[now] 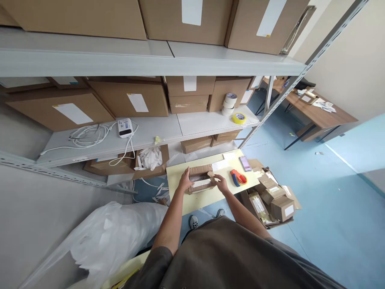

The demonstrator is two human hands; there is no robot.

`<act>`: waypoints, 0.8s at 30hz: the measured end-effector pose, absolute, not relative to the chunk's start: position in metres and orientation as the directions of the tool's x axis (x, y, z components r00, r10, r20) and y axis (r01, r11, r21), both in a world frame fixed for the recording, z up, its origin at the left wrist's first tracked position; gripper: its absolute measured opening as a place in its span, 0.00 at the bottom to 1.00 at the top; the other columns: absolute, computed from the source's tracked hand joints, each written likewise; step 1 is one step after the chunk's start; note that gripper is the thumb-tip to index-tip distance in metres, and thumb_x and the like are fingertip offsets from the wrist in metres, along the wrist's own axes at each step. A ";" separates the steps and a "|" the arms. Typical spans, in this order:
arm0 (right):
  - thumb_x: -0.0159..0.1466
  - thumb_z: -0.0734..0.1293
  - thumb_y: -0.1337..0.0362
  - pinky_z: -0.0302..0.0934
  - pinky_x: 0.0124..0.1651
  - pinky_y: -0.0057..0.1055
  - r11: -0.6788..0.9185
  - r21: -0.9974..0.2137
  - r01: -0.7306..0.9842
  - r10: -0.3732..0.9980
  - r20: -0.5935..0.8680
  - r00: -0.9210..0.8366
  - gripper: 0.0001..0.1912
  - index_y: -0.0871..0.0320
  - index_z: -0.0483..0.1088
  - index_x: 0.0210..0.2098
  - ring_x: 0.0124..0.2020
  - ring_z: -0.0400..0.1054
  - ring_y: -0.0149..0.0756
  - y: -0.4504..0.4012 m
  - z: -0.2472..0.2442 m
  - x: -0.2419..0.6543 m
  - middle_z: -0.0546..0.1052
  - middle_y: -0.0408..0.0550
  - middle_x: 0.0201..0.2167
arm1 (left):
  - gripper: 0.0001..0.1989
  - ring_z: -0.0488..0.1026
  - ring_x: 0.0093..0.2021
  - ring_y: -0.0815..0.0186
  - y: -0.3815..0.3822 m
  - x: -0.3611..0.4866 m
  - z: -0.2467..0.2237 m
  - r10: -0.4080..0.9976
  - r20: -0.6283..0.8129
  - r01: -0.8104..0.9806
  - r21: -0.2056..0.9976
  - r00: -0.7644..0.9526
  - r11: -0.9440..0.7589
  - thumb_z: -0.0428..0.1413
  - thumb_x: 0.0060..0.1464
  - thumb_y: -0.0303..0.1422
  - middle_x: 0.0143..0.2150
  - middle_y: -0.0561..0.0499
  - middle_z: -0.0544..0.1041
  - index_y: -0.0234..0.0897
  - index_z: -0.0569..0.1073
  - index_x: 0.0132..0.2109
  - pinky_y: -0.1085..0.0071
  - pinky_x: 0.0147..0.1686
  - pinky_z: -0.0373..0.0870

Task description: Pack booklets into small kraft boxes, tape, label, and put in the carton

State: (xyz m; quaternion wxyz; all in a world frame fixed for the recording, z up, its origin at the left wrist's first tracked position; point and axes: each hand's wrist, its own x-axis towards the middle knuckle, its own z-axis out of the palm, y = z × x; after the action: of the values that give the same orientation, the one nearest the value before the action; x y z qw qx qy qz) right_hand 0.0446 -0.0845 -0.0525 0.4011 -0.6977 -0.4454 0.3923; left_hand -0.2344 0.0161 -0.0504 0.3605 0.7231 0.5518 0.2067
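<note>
- White plastic sheeting (120,228) is bunched on the near left, short of the worktop (192,205).
- The left hand (185,181) grips the left end of a cardboard box (200,170), thumb over the rim.
- The right hand (221,184) has its fingertips at the box's right-end flap; whether they pinch it, I cannot tell.
- The box lies open-topped on the worktop's left half, clear of its near edge; its contents are hard to make out.
- A red-and-blue tape dispenser (238,178) lies toward the right edge.
- White papers (220,165) lie along the far edge.
- Small boxes (282,208) are heaped just off the right edge.
- Beyond, the shelf (156,127) carries a yellow tape roll (239,118) near its right end.
</note>
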 end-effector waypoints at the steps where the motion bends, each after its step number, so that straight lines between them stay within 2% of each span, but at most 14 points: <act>1: 0.57 0.69 0.59 0.68 0.60 0.50 -0.290 -0.899 0.328 0.932 -0.189 0.308 0.24 0.54 0.77 0.54 0.59 0.73 0.52 -0.087 -0.054 0.042 0.81 0.53 0.55 | 0.54 0.61 0.70 0.47 0.018 -0.234 -0.049 0.947 -0.086 0.662 0.734 0.310 -0.150 0.69 0.41 0.27 0.71 0.37 0.64 0.38 0.57 0.74 0.57 0.67 0.62; 3: 0.57 0.69 0.60 0.69 0.59 0.49 -0.305 -0.872 0.382 0.928 -0.182 0.326 0.25 0.54 0.76 0.55 0.57 0.74 0.50 -0.093 -0.060 0.034 0.81 0.54 0.54 | 0.48 0.65 0.66 0.48 0.015 -0.234 -0.047 0.952 -0.058 0.689 0.704 0.299 -0.174 0.67 0.45 0.27 0.65 0.39 0.70 0.38 0.61 0.73 0.58 0.64 0.65; 5: 0.57 0.69 0.60 0.70 0.58 0.47 -0.306 -0.856 0.416 0.925 -0.164 0.343 0.27 0.54 0.74 0.57 0.55 0.74 0.49 -0.101 -0.066 0.028 0.79 0.55 0.56 | 0.39 0.67 0.64 0.50 0.002 -0.234 -0.048 0.957 -0.023 0.698 0.689 0.291 -0.196 0.64 0.49 0.27 0.63 0.41 0.71 0.41 0.68 0.69 0.58 0.63 0.66; 7: 0.59 0.68 0.58 0.72 0.56 0.45 -0.311 -0.855 0.415 0.909 -0.140 0.392 0.31 0.56 0.71 0.61 0.55 0.74 0.49 -0.106 -0.071 0.023 0.76 0.59 0.60 | 0.28 0.66 0.65 0.50 -0.014 -0.235 -0.053 0.964 -0.013 0.698 0.692 0.267 -0.184 0.61 0.54 0.27 0.66 0.42 0.69 0.44 0.75 0.62 0.58 0.64 0.66; 9: 0.61 0.67 0.57 0.72 0.56 0.44 -0.303 -0.850 0.430 0.898 -0.103 0.428 0.35 0.57 0.65 0.67 0.59 0.72 0.50 -0.107 -0.071 0.022 0.71 0.61 0.64 | 0.22 0.64 0.68 0.49 -0.029 -0.234 -0.060 0.974 -0.048 0.692 0.711 0.222 -0.123 0.58 0.59 0.29 0.71 0.42 0.64 0.44 0.78 0.59 0.57 0.64 0.66; 12: 0.63 0.65 0.61 0.64 0.66 0.46 -0.228 -0.805 0.548 0.949 -0.057 0.310 0.38 0.53 0.59 0.72 0.70 0.61 0.49 -0.098 -0.065 0.022 0.64 0.55 0.72 | 0.23 0.64 0.70 0.50 -0.046 -0.231 -0.069 0.977 -0.113 0.637 0.770 0.180 -0.028 0.56 0.63 0.34 0.73 0.42 0.62 0.45 0.75 0.64 0.57 0.63 0.67; 14: 0.62 0.65 0.65 0.59 0.71 0.46 -0.194 -0.755 0.627 0.980 -0.115 0.165 0.39 0.52 0.59 0.73 0.74 0.55 0.49 -0.089 -0.061 0.020 0.59 0.52 0.75 | 0.25 0.66 0.69 0.53 -0.052 -0.227 -0.072 0.979 -0.121 0.576 0.818 0.167 0.003 0.55 0.64 0.36 0.71 0.42 0.66 0.45 0.72 0.66 0.60 0.62 0.69; 18: 0.62 0.65 0.69 0.54 0.73 0.50 -0.208 -0.682 0.701 0.966 -0.256 0.037 0.38 0.57 0.61 0.72 0.76 0.49 0.51 -0.081 -0.056 0.014 0.50 0.56 0.78 | 0.22 0.73 0.62 0.55 -0.054 -0.209 -0.073 0.990 -0.138 0.495 0.861 0.006 0.117 0.54 0.65 0.40 0.64 0.43 0.75 0.43 0.73 0.63 0.62 0.58 0.70; 21: 0.63 0.66 0.68 0.49 0.75 0.51 -0.150 -0.697 0.701 0.976 -0.216 -0.006 0.38 0.57 0.60 0.72 0.78 0.44 0.51 -0.085 -0.052 0.020 0.51 0.56 0.78 | 0.19 0.77 0.54 0.54 -0.053 -0.193 -0.071 0.963 -0.206 0.472 0.841 -0.173 0.265 0.54 0.65 0.43 0.58 0.43 0.80 0.44 0.75 0.59 0.61 0.53 0.71; 24: 0.64 0.67 0.65 0.51 0.74 0.52 -0.127 -0.716 0.686 0.990 -0.134 0.044 0.37 0.52 0.61 0.72 0.77 0.45 0.52 -0.090 -0.044 0.046 0.53 0.52 0.77 | 0.19 0.77 0.53 0.52 -0.052 -0.177 -0.072 0.941 -0.246 0.459 0.825 -0.233 0.329 0.54 0.64 0.43 0.56 0.43 0.81 0.44 0.75 0.58 0.61 0.50 0.70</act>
State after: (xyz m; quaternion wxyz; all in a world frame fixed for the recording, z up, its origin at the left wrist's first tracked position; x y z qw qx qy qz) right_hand 0.0464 -0.0897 -0.0440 0.2409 -0.6813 -0.6150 0.3156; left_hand -0.1765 -0.0524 -0.0725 0.3830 0.4864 0.7197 0.3142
